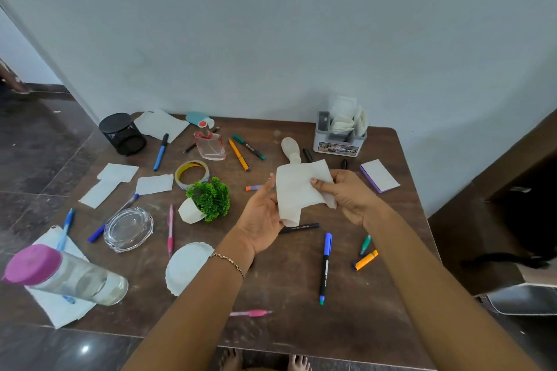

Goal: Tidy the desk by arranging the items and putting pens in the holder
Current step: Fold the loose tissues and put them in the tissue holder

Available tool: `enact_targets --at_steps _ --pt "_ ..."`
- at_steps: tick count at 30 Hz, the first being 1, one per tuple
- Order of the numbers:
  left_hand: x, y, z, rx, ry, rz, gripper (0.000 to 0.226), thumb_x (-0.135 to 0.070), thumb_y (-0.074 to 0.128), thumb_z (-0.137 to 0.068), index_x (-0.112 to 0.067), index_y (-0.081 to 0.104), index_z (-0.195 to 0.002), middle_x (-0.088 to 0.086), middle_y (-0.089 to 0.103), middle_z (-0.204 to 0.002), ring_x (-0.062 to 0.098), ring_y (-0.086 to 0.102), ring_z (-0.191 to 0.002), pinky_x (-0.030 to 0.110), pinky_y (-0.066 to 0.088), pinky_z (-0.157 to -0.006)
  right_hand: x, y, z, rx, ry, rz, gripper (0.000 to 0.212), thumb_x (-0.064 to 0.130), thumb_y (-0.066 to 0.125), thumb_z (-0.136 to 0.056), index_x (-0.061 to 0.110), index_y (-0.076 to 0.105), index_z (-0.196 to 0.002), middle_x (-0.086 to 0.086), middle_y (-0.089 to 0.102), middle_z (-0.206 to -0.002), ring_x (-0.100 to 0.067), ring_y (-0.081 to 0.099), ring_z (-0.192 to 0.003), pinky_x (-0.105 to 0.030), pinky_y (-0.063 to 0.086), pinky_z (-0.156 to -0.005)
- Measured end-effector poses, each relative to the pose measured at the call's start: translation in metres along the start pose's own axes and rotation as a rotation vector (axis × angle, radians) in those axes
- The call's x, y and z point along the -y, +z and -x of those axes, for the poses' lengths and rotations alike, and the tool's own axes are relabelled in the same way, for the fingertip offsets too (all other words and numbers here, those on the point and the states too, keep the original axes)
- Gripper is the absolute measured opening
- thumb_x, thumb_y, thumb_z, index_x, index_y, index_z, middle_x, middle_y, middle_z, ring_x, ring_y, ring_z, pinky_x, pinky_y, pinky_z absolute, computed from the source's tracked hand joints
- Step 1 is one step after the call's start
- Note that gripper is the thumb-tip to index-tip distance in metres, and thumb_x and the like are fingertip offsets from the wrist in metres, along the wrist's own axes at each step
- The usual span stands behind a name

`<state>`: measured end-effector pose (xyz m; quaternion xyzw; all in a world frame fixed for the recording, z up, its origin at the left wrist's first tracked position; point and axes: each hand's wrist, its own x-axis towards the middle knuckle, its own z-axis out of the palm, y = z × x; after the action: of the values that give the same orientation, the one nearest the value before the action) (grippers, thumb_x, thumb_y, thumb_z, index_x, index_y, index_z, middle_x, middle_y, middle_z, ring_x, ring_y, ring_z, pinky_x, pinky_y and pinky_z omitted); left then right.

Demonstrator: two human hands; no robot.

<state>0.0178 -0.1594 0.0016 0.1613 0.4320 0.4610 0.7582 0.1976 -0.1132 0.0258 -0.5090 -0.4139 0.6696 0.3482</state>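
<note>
With left hand (pixel 262 217) and right hand (pixel 351 197) raised over the brown wooden counter (pixel 286 295), holding a white paper napkin (pixel 297 190) between them: pinching its right edge under the right thumb, gripping its left edge and lower corner in the curled left fingers. Looking down on a black mesh pen holder (pixel 122 134) lying on its side at the far left corner, well apart from the hands. Looking also at pens lying loose outside it: blue pen (pixel 160 152) just beside the holder, orange pen (pixel 238 155) and green marker (pixel 248 147) near the middle, black pen (pixel 300 227) under the napkin, blue marker (pixel 325 268) nearer the front.
</note>
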Motion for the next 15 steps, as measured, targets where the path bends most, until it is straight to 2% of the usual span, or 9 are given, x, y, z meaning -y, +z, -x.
enact_targets --at_steps 1,5,9,12,13,15 --pt "0.001 0.003 0.001 0.005 -0.001 0.021 0.048 -0.045 0.045 -0.096 -0.012 0.058 -0.129 0.009 0.067 -0.119 0.022 0.064 -0.103 0.032 0.051 -0.08 -0.001 0.002 -0.001 0.003 0.001 0.005 0.016 0.01 0.065 -0.087 0.006 0.066 -0.102 -0.007 0.072 -0.102 -0.016 0.068 -0.091 -0.032 0.056 -0.082" --pt "0.007 0.008 -0.003 -0.013 0.007 0.132 0.039 -0.03 0.052 -0.095 -0.01 0.056 -0.128 0.013 0.065 -0.123 0.029 0.063 -0.111 0.044 0.048 -0.098 -0.006 0.005 -0.004 0.006 0.018 0.009 0.024 0.011 0.066 -0.088 0.002 0.064 -0.11 -0.011 0.071 -0.106 -0.02 0.068 -0.093 -0.032 0.058 -0.079" --pt "0.016 0.005 -0.013 -0.129 0.038 0.179 0.043 -0.024 0.054 -0.094 -0.005 0.053 -0.133 0.017 0.063 -0.125 0.034 0.062 -0.112 0.049 0.05 -0.093 -0.008 0.003 -0.002 -0.008 0.033 0.078 0.034 0.013 0.069 -0.086 0.005 0.063 -0.118 -0.011 0.07 -0.111 -0.024 0.067 -0.101 -0.04 0.056 -0.08" --pt "0.016 0.008 -0.015 -0.161 0.103 0.273 0.034 -0.02 0.049 -0.097 -0.009 0.055 -0.129 0.017 0.065 -0.116 0.032 0.064 -0.101 0.052 0.047 -0.094 -0.01 0.0 0.002 -0.012 0.044 0.095 0.033 0.011 0.07 -0.085 0.007 0.061 -0.117 -0.008 0.07 -0.107 -0.019 0.067 -0.094 -0.033 0.056 -0.072" --pt "0.015 0.01 -0.014 -0.171 0.121 0.307 0.036 -0.019 0.049 -0.098 -0.008 0.049 -0.132 0.017 0.065 -0.114 0.032 0.064 -0.098 0.054 0.045 -0.096 -0.011 0.0 0.003 -0.012 0.056 0.096 0.033 0.01 0.069 -0.085 0.007 0.061 -0.117 -0.007 0.07 -0.107 -0.018 0.067 -0.094 -0.031 0.055 -0.07" --pt "0.013 0.013 -0.012 -0.175 0.141 0.347 0.037 -0.018 0.048 -0.098 -0.005 0.051 -0.132 0.019 0.063 -0.121 0.033 0.064 -0.1 0.055 0.046 -0.094 -0.012 -0.002 0.005 0.002 0.083 0.104 0.033 0.01 0.069 -0.086 0.007 0.06 -0.118 -0.008 0.07 -0.108 -0.019 0.067 -0.097 -0.031 0.056 -0.07"
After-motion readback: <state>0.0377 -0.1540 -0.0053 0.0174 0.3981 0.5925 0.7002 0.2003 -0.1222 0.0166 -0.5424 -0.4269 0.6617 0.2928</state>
